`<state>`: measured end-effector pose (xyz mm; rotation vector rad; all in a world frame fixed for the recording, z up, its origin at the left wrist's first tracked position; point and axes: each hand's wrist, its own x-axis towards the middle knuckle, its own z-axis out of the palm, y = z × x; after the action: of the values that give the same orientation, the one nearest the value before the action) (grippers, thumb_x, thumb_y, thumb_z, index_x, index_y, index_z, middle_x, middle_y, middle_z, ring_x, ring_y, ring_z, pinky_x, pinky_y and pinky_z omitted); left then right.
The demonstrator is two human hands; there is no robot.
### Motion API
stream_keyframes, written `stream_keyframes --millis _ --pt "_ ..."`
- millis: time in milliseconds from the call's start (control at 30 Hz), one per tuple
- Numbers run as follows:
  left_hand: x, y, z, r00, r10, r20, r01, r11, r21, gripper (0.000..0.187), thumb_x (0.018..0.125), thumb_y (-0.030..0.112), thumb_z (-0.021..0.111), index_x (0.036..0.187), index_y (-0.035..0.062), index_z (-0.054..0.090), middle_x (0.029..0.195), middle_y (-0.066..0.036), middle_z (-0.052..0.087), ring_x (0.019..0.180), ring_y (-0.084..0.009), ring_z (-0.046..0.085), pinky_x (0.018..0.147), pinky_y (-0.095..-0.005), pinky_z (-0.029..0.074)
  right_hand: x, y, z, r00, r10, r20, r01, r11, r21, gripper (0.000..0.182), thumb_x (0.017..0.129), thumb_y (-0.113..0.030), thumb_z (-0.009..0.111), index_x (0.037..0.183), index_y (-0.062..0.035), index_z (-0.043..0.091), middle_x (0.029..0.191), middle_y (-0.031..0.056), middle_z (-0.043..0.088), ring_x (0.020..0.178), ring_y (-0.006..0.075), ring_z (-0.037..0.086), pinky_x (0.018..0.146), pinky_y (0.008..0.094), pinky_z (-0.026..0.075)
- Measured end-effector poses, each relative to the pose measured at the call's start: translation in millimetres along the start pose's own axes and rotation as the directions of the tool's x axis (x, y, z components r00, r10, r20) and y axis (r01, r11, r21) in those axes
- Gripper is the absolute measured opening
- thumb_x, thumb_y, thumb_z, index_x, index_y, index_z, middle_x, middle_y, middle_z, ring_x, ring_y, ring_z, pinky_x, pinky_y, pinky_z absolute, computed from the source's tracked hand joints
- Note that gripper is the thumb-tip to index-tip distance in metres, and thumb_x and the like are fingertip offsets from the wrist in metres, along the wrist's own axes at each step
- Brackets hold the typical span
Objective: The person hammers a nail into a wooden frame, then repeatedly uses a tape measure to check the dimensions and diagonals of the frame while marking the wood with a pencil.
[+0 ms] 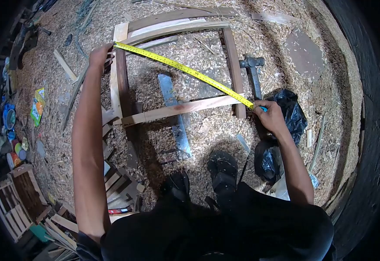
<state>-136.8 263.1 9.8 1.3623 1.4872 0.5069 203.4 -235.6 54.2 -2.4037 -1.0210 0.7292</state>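
A yellow tape measure [179, 66] is stretched diagonally over a rectangular wooden frame [235, 65] lying on the ground. At the frame's far left corner, my left hand [100, 57] is closed on the end of the blade. My right hand [270, 116] is closed around the tape's blue case [264, 109], just outside the near right corner. A lighter wooden bar [181, 108] forms the frame's near side. Under that bar lies a flat metal strip [182, 135]. Close beyond my right hand rests a hammer [254, 76].
Wood shavings [211, 135] cover the ground. A black plastic bag [291, 111] lies right of my right hand. Offcuts [122, 189] are piled at the near left, beside a slatted wooden crate [18, 200]. My shoes [222, 172] stand at the frame's near side.
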Motion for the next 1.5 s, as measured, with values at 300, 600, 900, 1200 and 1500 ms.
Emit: stream_keyframes --millis 300,600,900,1200,1500 --pt "-1.5 -4.8 4.2 0.983 0.179 -0.033 -0.174 0.977 0.119 0.022 0.085 0.028 0.072 0.093 0.0079 0.075 0.086 -0.001 0.071 0.068 -0.0130 0.061 0.059 -0.0289 0.046 -1.8 6.0 4.8 0.999 -0.045 -0.027 0.046 0.998 0.046 0.026 0.085 -0.022 0.066 0.105 -0.0056 0.073 0.078 0.0211 0.068 0.071 0.0281 0.069 0.069 0.0367 0.053" --pt "1.7 -7.5 5.1 0.986 0.150 -0.066 -0.145 0.987 0.073 0.021 0.086 0.028 0.072 0.094 0.0091 0.076 0.082 0.001 0.068 0.066 -0.0110 0.060 0.057 -0.0272 0.046 2.6 -14.3 -2.3 0.995 -0.035 0.096 0.036 0.999 -0.007 0.023 0.088 -0.018 0.063 0.101 -0.0014 0.070 0.079 0.0159 0.069 0.072 0.0191 0.065 0.071 0.0341 0.050" --pt "3.7 -11.9 3.9 0.987 0.152 -0.048 -0.151 0.988 0.019 0.023 0.086 0.032 0.074 0.089 0.0094 0.075 0.078 0.002 0.067 0.063 -0.0094 0.057 0.055 -0.0250 0.044 8.7 -16.6 -2.5 0.989 -0.060 0.132 0.059 0.998 0.013 0.021 0.086 -0.016 0.061 0.098 -0.0003 0.069 0.079 0.0168 0.068 0.071 0.0196 0.065 0.071 0.0347 0.050" --pt "0.9 -9.2 3.7 0.989 0.145 -0.038 -0.142 0.987 0.080 0.024 0.088 0.035 0.072 0.095 0.0117 0.074 0.084 0.003 0.068 0.069 -0.0091 0.058 0.059 -0.0263 0.044 13.0 -23.0 1.6 0.987 -0.122 0.102 0.121 0.992 0.021 0.020 0.086 -0.020 0.064 0.098 -0.0064 0.072 0.071 0.0201 0.065 0.064 0.0302 0.066 0.066 0.0399 0.052" --pt "-4.3 2.5 -20.0 0.950 0.300 -0.084 -0.297 0.954 0.045 0.027 0.092 0.034 0.067 0.083 0.0085 0.067 0.074 0.002 0.058 0.062 -0.0088 0.051 0.056 -0.0250 0.040 42.4 -51.5 -37.8 0.975 -0.210 0.069 0.215 0.974 -0.075 0.022 0.085 -0.019 0.067 0.102 -0.0074 0.075 0.078 0.0173 0.071 0.064 0.0250 0.066 0.066 0.0380 0.052"
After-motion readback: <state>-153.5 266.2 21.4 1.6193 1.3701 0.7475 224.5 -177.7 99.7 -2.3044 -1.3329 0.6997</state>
